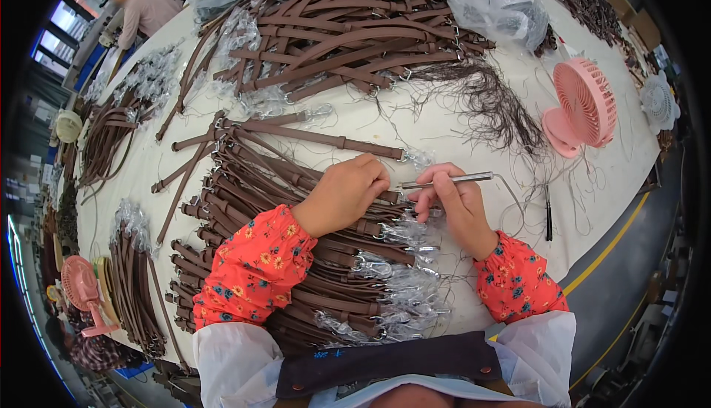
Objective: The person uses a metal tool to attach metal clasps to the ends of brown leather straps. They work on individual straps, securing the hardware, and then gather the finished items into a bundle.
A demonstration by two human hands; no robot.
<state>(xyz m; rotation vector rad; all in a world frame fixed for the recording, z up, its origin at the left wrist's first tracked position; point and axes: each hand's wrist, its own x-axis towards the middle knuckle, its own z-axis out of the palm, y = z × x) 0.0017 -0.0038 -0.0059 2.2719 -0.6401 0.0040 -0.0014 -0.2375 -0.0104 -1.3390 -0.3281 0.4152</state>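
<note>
My right hand [459, 204] is closed round a slim silver pen-shaped tool [474, 177], which has a thin cord trailing from its back end. The tool's tip points left, toward the end of a brown strap [388, 196]. Pinched fingers of my left hand [344, 192] hold that strap close to its metal end, just left of the tip; the fingers partly hide it. Beneath both hands lies a thick bundle of brown straps [326, 271], their metal clasps wrapped in clear plastic [407, 297] along the right side.
A large heap of brown straps [355, 30] covers the far table, beside a tangle of dark threads [496, 104]. At the right stand a pink fan [581, 104] and a thin black tool [549, 215] lying flat. Another person [148, 9] sits at far left.
</note>
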